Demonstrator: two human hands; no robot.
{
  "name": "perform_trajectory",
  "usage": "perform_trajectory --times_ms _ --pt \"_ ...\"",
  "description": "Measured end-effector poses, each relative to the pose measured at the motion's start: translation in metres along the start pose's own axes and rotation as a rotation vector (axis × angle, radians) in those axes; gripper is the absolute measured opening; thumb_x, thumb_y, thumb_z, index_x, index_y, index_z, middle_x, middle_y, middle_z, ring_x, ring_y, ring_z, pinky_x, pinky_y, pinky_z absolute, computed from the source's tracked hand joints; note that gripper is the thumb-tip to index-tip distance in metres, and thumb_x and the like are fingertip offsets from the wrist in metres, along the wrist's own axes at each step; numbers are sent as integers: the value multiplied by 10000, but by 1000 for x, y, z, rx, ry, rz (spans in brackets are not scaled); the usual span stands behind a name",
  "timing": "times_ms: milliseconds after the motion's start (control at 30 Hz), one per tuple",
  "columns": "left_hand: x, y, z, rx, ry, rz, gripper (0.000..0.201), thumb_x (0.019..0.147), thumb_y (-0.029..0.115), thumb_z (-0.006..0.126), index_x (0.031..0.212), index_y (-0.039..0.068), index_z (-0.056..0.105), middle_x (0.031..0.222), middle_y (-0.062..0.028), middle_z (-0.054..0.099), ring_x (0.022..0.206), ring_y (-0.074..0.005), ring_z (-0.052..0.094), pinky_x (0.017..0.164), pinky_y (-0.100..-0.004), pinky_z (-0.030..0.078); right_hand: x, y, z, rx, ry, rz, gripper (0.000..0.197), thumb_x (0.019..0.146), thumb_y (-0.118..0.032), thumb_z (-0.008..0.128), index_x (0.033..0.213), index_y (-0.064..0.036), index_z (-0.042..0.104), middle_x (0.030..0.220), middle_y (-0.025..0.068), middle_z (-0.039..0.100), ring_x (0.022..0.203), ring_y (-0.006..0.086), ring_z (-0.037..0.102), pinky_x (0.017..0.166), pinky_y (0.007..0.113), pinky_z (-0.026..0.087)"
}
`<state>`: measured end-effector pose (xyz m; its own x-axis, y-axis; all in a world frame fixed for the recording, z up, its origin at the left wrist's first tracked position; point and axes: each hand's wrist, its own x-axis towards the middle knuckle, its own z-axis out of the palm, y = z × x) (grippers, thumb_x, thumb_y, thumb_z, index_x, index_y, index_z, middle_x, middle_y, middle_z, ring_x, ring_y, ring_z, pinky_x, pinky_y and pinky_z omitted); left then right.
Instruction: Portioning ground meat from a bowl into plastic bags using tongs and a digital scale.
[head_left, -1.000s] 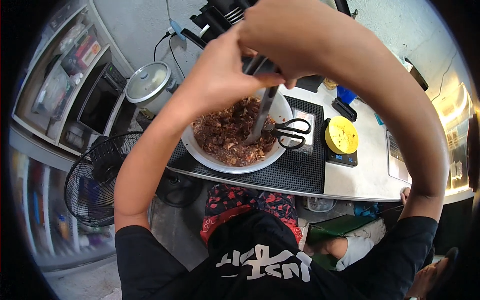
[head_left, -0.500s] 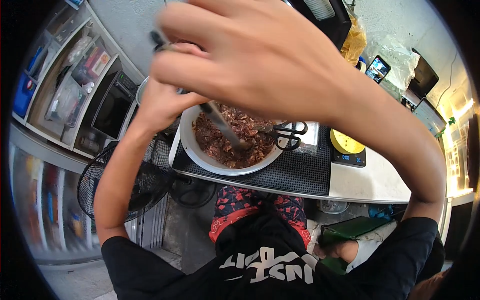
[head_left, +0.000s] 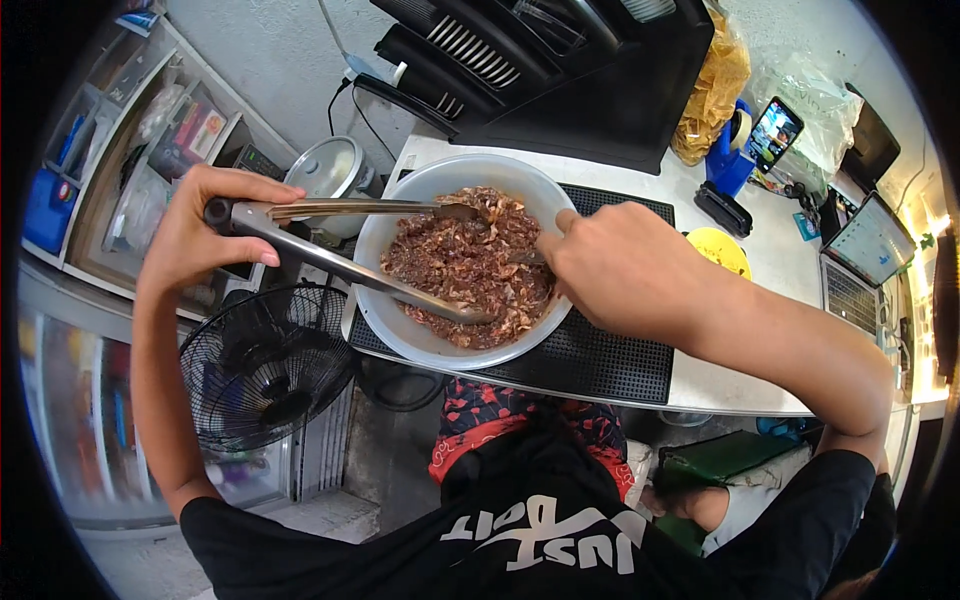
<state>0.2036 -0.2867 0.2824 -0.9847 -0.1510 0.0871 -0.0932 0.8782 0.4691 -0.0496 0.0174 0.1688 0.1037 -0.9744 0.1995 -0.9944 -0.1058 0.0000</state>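
Note:
A large white bowl (head_left: pixel 372 250) of chopped, dark, sauce-coated meat (head_left: pixel 450 262) stands on the table. My left hand (head_left: pixel 205 225) is closed around the hinge end of a pair of metal tongs (head_left: pixel 345 268). Their two arms are spread wide, with the tips resting in the meat. At the bowl's right rim, my right hand (head_left: pixel 625 265) grips a pair of scissors whose handles are hidden in the fingers. A short stretch of dark scissor blade (head_left: pixel 524 257) shows, pointing into the meat.
Under the bowl lies a black textured mat (head_left: pixel 620 350). A lidded pot (head_left: pixel 330 170) is behind left, a black fan (head_left: pixel 265 370) lower left. Black racks (head_left: pixel 560 90) stand at the back. To the right are a yellow bowl (head_left: pixel 718 250), a propped phone (head_left: pixel 776 134) and a laptop (head_left: pixel 862 255).
My left hand has moved left and lowered the tongs, which now spread across the bowl. My right hand has come down from above onto the scissors at the bowl's right side.

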Motion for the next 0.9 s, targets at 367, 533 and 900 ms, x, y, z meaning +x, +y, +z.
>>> perform_trajectory --times_ms 367,533,900 --pt "24 47 58 920 -351 -70 694 658 59 788 1290 -137 577 898 -239 716 924 -419 725 865 -476 584 33 17 -10 -250 -246 -30 70 798 -105 739 792 -62 793 799 127 764 795 286 775 717 390 606" --pt "40 44 81 915 -420 -26 679 624 94 812 1217 -159 599 985 -284 691 879 -411 735 770 -457 614 24 14 -7 -280 -196 -7 63 792 -104 739 777 -72 791 773 121 758 787 279 773 717 391 603" --pt "44 35 81 968 -299 149 850 657 640 890 1041 -83 662 930 -189 709 874 -370 738 784 -430 594 19 7 -31 -357 -266 56 24 737 -82 768 746 -63 780 746 136 742 758 289 766 724 386 601"
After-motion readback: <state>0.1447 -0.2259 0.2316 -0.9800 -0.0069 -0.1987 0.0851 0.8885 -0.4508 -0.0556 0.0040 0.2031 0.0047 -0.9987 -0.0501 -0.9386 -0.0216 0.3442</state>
